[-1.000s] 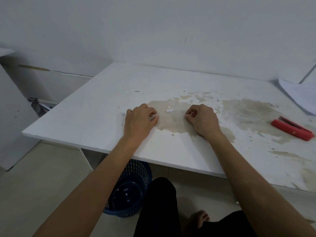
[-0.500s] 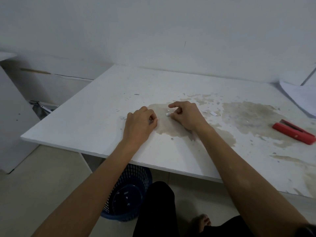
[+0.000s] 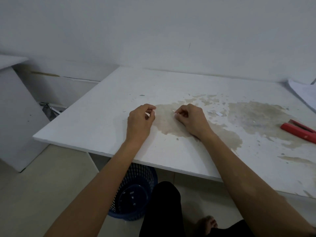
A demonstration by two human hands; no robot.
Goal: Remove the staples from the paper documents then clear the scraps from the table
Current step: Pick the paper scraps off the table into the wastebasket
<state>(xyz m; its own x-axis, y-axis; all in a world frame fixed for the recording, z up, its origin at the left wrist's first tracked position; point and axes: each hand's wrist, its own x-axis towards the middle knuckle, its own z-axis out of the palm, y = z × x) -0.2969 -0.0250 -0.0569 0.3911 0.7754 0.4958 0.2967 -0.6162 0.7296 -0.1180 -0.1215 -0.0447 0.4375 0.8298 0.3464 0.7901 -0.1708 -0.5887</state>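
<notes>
I see a white tabletop (image 3: 106, 117) with a big brown stain (image 3: 253, 117) spread over its middle and right part. A plain white wall (image 3: 153, 31) stands behind it. Under the near edge a blue basket (image 3: 136, 194) with holes in its side stands on the pale floor (image 3: 42, 185). To the left I see a white cabinet (image 3: 15, 108). At the bottom I see a knee in black cloth (image 3: 164, 211) and a bare foot (image 3: 207, 223) on the floor.
</notes>
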